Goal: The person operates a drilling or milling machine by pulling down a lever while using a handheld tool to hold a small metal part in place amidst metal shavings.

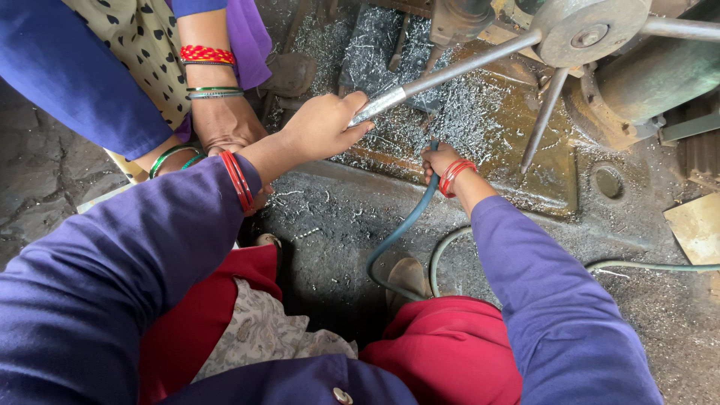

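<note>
Steel lever handle (450, 75) of a floor-level drilling machine (600, 52) runs on a long slant from the hub (589, 30) at upper right down to lower left, where the person's left hand (322, 126) has its fingers clamped around the shiny free end. The right hand (439, 161), fingers curled shut on a green hose (401, 229), holds it over the machine's base plate (540, 172), already thick with bright metal shavings (465, 112), so drilling looks well under way, with no finished piece in sight. A co-worker's bangled hand (225, 124) rests just beside.
</note>
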